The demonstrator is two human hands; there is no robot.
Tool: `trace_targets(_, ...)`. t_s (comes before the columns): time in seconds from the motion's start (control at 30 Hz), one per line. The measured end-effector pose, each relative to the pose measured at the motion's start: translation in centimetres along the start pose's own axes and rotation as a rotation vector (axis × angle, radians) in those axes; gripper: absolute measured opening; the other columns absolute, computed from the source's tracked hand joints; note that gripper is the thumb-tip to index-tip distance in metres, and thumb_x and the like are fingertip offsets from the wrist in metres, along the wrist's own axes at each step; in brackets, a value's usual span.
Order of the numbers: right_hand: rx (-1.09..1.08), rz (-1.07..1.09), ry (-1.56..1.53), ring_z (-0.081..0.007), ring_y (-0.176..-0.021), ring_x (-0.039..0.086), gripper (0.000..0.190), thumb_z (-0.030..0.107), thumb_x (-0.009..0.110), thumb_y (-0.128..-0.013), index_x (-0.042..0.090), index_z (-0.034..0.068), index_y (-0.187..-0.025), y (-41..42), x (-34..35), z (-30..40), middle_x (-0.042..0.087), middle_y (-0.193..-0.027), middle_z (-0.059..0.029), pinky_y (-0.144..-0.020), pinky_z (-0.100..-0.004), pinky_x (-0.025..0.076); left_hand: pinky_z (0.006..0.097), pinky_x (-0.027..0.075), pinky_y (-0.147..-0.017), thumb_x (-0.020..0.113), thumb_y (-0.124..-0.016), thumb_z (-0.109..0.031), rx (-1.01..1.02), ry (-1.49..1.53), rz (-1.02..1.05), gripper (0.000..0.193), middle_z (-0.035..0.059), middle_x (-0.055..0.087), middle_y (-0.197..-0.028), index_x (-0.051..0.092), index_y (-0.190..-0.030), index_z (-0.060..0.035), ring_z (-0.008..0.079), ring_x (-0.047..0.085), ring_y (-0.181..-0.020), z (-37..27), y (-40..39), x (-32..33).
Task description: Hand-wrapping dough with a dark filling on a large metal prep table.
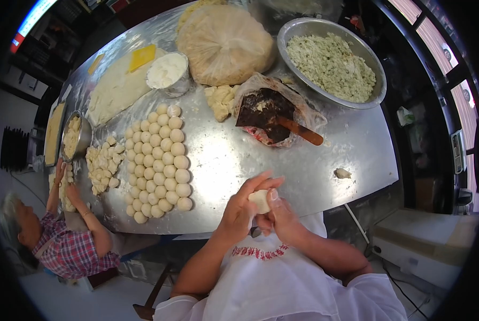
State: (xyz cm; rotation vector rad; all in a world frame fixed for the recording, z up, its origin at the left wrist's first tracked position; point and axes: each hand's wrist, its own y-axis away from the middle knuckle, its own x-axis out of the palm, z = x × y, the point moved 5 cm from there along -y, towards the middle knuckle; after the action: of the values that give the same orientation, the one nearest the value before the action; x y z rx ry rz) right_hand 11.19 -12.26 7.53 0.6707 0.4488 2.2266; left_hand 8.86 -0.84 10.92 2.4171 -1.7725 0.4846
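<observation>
Just over the near edge of the steel table (215,196), both hands hold one pale piece of dough (259,201). My left hand (239,204) cups it from the left, fingers pointing up and right. From the right, the thumb of my right hand (281,214) presses on it, its other fingers partly hidden below. Many round dough balls (158,165) lie in close rows to the left. Beyond my hands, an open plastic bag holds a dark filling (263,110) with a flat brown spatula (303,132) stuck in it. A small dough scrap (342,173) lies to the right.
A metal bowl of greenish filling (331,66), a large plastic-covered mass (225,44) and a tub of white powder (168,72) stand at the back. Dough pieces (103,164) and a flat dough sheet (117,90) lie left. A co-worker (71,244) handles dough at the left edge.
</observation>
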Motion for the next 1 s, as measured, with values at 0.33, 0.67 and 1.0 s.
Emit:
trace_targets(0.33,0.017,0.126,0.060,-0.0124,-0.061,0.055,0.080,0.073,0.016,-0.107,0.059,0.005,-0.100,-1.1,-0.3,0.8,0.055,-0.076,-0.0040,-0.058,-0.0280,0.047,0.0266,0.056,-0.056,0.047,-0.111,-0.052,-0.007,-0.002,-0.025,0.061,0.0209,0.077,-0.116,0.069,-0.109,0.0049,0.0145,0.070,-0.065,1.7,-0.4,0.6)
trace_targets(0.67,0.103,0.075,0.073,-0.0113,-0.057,0.054,0.081,0.074,0.019,-0.107,0.061,0.005,-0.094,-0.4,-0.1,0.6,0.054,-0.070,-0.0026,-0.057,-0.0271,0.047,0.0276,0.057,-0.060,0.038,-0.110,-0.061,0.082,-0.034,-0.123,0.072,0.0203,0.076,-0.117,0.069,-0.115,0.0047,0.0156,0.071,-0.070,0.5,-0.2,-0.1)
trace_targets(1.0,0.105,0.129,0.060,-0.0130,-0.062,0.057,0.084,0.073,0.018,-0.107,0.063,0.003,-0.104,-0.8,-0.1,0.1,0.058,-0.075,-0.0046,-0.058,-0.0283,0.048,0.0213,0.048,-0.046,0.045,-0.112,-0.051,0.082,0.008,0.045,0.063,0.0157,0.076,-0.114,0.071,-0.121,0.0049,0.0070,0.059,-0.052,1.2,-0.3,-0.4)
